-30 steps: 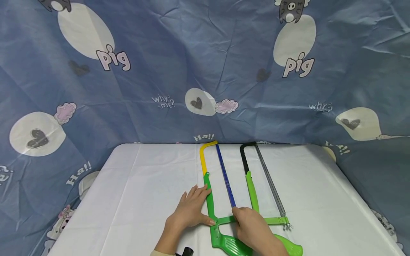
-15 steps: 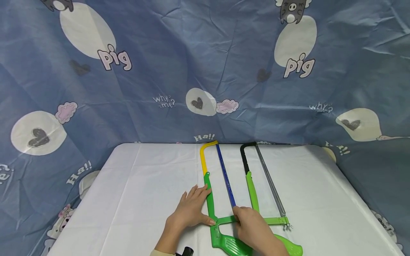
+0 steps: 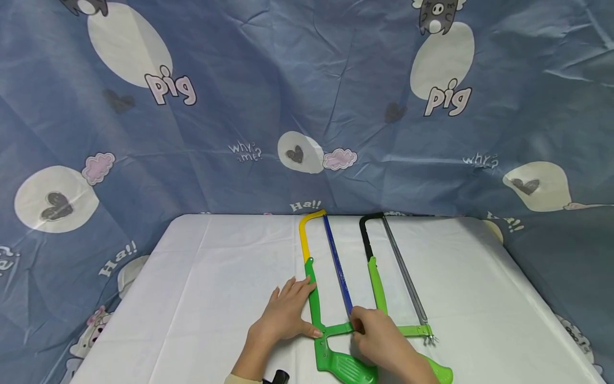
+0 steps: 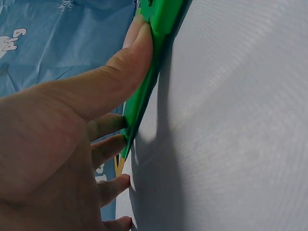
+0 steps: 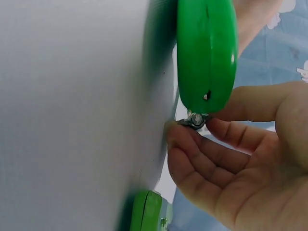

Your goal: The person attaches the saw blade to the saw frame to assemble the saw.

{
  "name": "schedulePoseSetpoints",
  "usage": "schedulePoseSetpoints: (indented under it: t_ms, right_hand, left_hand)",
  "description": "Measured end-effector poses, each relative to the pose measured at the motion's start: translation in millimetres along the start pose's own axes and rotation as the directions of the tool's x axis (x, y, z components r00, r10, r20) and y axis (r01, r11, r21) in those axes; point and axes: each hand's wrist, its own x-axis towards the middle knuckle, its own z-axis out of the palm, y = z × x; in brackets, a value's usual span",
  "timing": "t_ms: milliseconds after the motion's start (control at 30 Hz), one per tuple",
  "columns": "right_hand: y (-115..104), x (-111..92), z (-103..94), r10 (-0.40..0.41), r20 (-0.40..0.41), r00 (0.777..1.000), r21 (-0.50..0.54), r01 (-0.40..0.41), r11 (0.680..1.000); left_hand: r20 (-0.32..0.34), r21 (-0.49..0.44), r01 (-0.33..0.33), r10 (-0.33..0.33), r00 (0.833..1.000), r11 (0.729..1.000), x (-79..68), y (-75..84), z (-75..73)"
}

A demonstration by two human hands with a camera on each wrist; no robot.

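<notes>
A hacksaw with a green and yellow frame and a blue blade lies on the white table. My left hand is spread along the left side of its frame, thumb pressing near the crossbar joint and fingertips at the green bar farther up. At the near end of the blade, my right hand pinches a metal wing nut with curled fingers. In the right wrist view the green handle is above those fingers. From the head, the nut is hidden behind the right hand.
A second hacksaw, lime green and black with a grey blade, lies just right, its handle partly under the right forearm. A small black object shows by the left wrist. A blue printed cloth hangs behind the table.
My right hand's fingers have shifted and turned slightly at the wing nut, opening a gap below the fingertips. My left hand and both hacksaws have stayed in place.
</notes>
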Motion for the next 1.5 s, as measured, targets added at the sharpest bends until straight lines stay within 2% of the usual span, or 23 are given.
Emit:
schedulePoseSetpoints:
  t_ms: [500,867,1500]
  right_hand:
    - [11,2,-8.7,-0.015,0.049,0.999,0.188,0.005,0.982]
    - [17,1,-11.0,0.032,0.125,0.992,0.349,-0.074,0.934]
    - [24,3,-8.3,-0.006,0.143,0.99,0.485,-0.065,0.872]
  left_hand:
    - [-0.005,0.009,0.001,-0.001,1.0,1.0,2.5,-1.6,1.3]
    - [0.009,-0.005,0.018,-0.018,1.0,1.0,1.6,0.3,0.1]
    - [0.01,-0.008,0.016,-0.016,1.0,1.0,1.3,-1.1,0.7]
